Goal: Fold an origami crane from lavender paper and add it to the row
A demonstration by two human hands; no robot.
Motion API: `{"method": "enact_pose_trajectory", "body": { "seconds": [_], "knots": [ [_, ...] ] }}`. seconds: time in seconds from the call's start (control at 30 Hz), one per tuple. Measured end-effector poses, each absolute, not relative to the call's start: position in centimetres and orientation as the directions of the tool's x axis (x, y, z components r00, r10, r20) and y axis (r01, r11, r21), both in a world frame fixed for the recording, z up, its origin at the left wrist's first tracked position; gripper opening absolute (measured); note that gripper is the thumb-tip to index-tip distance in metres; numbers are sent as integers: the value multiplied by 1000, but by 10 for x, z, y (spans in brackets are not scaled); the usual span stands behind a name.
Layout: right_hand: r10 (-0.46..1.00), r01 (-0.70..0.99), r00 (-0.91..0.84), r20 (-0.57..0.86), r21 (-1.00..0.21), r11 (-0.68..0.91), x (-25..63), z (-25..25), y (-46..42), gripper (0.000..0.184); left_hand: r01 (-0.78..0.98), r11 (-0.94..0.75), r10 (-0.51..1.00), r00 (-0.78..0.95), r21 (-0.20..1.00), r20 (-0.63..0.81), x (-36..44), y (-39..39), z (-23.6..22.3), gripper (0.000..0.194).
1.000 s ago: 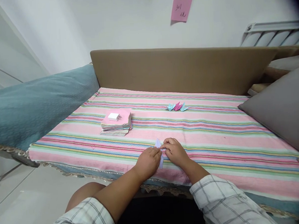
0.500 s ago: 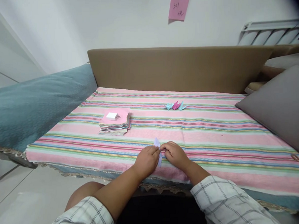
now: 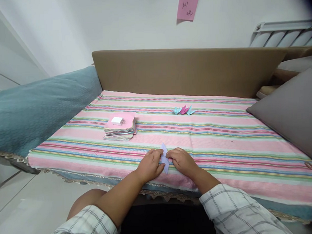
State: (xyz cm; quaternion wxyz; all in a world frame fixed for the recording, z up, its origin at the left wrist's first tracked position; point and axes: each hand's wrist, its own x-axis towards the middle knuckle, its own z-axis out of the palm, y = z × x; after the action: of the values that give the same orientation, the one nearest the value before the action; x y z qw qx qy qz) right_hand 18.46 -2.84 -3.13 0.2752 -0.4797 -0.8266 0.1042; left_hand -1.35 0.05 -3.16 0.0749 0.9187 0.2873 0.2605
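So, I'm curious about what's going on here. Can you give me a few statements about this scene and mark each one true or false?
1. The left hand and right hand both touch the folded lilac paper. True.
2. All three small folded shapes are light blue. False: the middle one is pink.
3. A white plug adapter lies on the paper stack. True.
4. The gray cushion is left of the paper stack. False: it is at the far right.
5. A pink note is on the wall. True.
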Motion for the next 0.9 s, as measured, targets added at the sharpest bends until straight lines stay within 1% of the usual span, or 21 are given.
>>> {"method": "enact_pose_trajectory", "body": {
  "seconds": [0.1, 0.2, 0.27, 0.4, 0.47, 0.6, 0.7, 0.8, 0.9],
  "knots": [
    [842, 748, -397, 366, -403, 528, 184, -34, -28, 33, 502, -810, 586, 726, 305, 360, -16, 3, -26, 37],
    [826, 751, -401, 397, -375, 544, 184, -39, -26, 30, 509, -823, 567, 762, 250, 313, -16, 4, -24, 28],
    [812, 746, -407, 418, -361, 559, 184, -41, -26, 29, 519, -828, 561, 772, 212, 298, -16, 4, -24, 26],
    [796, 738, -417, 439, -348, 578, 183, -41, -26, 29, 532, -835, 545, 767, 141, 338, -16, 3, -23, 25],
    [800, 745, -397, 449, -352, 567, 183, -41, -27, 30, 547, -828, 551, 750, 124, 367, -18, 3, -21, 24],
    [822, 758, -347, 451, -382, 529, 186, -41, -27, 33, 602, -783, 611, 696, 158, 377, -20, 3, -21, 23],
    [816, 728, -360, 452, -411, 549, 189, -41, -26, 34, 617, -765, 637, 682, 185, 359, -21, 4, -23, 24],
    [806, 727, -379, 454, -393, 563, 190, -40, -26, 31, 621, -758, 647, 677, 199, 350, -21, 4, -24, 25],
    [826, 774, -368, 427, -352, 527, 187, -39, -28, 29, 629, -750, 656, 672, 204, 343, -20, 4, -25, 25]
  ]
}}
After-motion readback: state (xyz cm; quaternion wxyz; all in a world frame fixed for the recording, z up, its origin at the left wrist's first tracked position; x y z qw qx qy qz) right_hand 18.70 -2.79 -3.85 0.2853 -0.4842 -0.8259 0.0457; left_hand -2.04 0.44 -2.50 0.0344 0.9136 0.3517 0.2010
